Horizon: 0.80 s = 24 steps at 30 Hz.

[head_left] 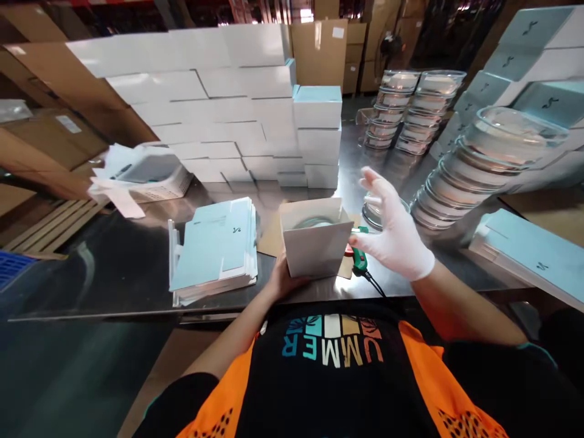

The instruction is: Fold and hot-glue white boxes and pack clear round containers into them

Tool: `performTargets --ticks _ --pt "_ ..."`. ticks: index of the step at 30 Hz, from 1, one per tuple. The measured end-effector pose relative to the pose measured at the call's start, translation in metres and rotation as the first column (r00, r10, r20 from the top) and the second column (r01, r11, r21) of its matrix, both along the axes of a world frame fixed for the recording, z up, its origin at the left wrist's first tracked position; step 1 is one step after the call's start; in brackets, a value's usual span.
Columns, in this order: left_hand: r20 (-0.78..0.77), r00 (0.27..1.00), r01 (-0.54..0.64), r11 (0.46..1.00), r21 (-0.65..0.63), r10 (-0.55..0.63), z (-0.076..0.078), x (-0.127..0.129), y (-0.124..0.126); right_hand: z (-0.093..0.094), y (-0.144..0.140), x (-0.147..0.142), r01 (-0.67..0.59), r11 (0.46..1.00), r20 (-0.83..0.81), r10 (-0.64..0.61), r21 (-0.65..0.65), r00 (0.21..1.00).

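Note:
An upright white cardboard box (317, 250) with its top open stands in front of me at the table edge. My bare left hand (283, 277) is closed on its left side and lower front corner; some fingers are hidden. Inside the box, the round rim of a clear container (314, 222) shows. My right hand (396, 237), in a white glove, is raised to the right of the box. Its fingers are spread and hold nothing. Beneath and beside it lies a green corded hand tool (360, 260). Partly behind the glove sits a clear round container (371, 214).
Flat folded boxes (214, 243) lie left on the metal table (137, 292); more blue-white ones (533, 255) lie right. White boxes (219, 85) form a wall behind. Stacks of clear round containers (479, 164) rise on the right. A white basket (168, 190) holds papers.

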<state>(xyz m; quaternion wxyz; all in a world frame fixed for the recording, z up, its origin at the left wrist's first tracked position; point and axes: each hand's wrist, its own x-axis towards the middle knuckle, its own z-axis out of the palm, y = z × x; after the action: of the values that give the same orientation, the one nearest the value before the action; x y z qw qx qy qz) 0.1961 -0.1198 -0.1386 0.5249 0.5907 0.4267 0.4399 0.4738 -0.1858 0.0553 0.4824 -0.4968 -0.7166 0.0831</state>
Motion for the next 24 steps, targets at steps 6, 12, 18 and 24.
performTargets --ticks 6,12,18,24 --pt "0.097 0.980 -0.181 0.981 0.063 0.175 0.015 -0.002 -0.002 -0.089 0.003 -0.022 -0.098 0.970 -0.302 0.028 -0.221 0.953" --pt "0.053 0.994 -0.109 0.928 0.358 0.096 0.051 -0.006 0.003 -0.103 0.020 -0.064 -0.181 0.973 -0.535 0.079 -0.141 0.841" --pt "0.238 0.943 -0.299 0.910 0.287 0.235 0.052 -0.001 -0.005 -0.100 0.050 -0.078 0.048 0.971 -0.580 -0.179 -0.234 0.795" --pt "0.051 0.978 -0.209 0.914 0.349 0.204 0.059 -0.013 0.007 -0.095 0.054 -0.013 0.179 0.945 -0.202 -0.239 -0.274 0.950"
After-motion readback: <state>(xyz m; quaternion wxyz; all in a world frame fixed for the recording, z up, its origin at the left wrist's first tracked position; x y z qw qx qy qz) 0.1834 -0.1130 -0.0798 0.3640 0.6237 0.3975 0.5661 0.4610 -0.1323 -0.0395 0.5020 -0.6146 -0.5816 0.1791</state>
